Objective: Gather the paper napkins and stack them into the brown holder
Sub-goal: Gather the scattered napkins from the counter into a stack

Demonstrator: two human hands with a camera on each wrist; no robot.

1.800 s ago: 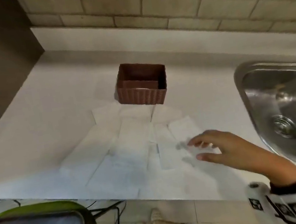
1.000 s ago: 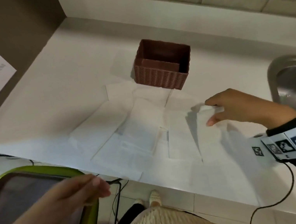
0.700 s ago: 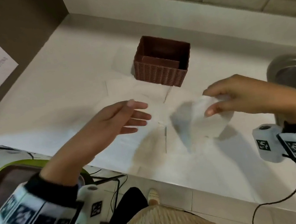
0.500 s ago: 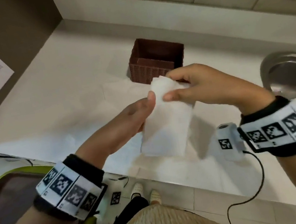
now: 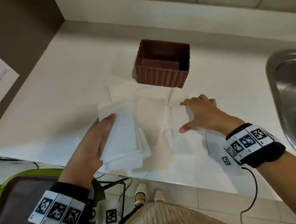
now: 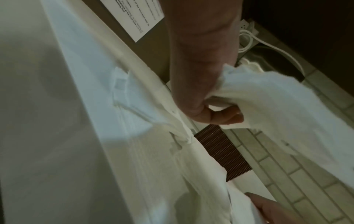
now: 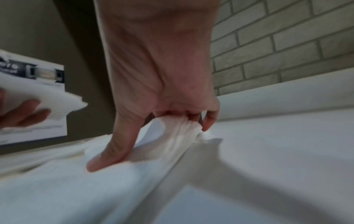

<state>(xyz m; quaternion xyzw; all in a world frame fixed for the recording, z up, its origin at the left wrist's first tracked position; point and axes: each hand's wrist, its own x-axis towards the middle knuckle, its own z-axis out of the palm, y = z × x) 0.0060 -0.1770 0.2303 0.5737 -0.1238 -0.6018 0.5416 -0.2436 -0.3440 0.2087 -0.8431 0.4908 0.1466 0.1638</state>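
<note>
Left hand (image 5: 97, 143) is gripping a folded white paper napkin (image 5: 121, 135), thumb on top. Right hand (image 5: 199, 113) is pinching up another flat white napkin (image 5: 178, 114) from the loose spread under its fingertips. Brown ribbed rectangular holder (image 5: 163, 65) is sitting just beyond both hands' fingertips.

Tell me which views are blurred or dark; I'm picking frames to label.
Head view: evenly lit and mostly sharp, brown holder crisp. Left wrist view: dim, napkin soft. Right wrist view: motion-smeared around the right hand and the foreground napkins.
</note>
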